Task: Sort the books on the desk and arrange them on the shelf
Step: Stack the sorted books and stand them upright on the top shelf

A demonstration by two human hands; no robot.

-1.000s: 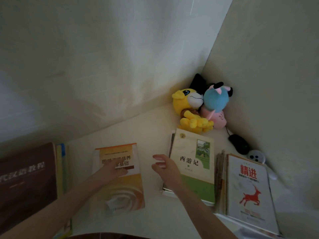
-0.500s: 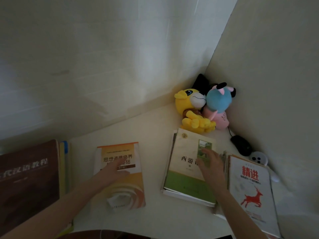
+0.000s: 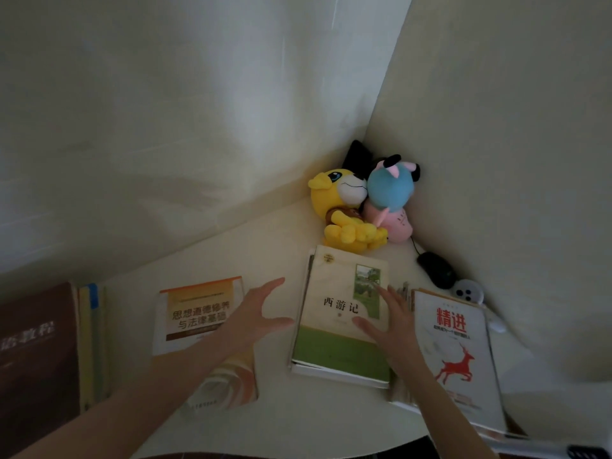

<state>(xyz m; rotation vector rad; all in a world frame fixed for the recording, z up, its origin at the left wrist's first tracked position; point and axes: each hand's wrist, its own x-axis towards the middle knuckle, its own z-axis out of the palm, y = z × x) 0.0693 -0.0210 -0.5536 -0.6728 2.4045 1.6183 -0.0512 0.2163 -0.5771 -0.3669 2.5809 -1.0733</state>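
Note:
Several books lie flat on the white desk. A cream and green book tops a small stack in the middle. My right hand rests on its right side, fingers straight. My left hand hovers spread open between that stack and an orange and white book to the left. A white book with a red deer lies on a stack at the right. A brown book lies on a stack at the far left.
Two plush toys, one yellow and one blue and pink, sit in the wall corner. A black mouse and a small white device lie by the right wall. The desk's front edge curves near me.
My left hand has lifted off the orange book and moved right towards the middle stack, fingers spread. My right hand stays on the cream and green book's right side.

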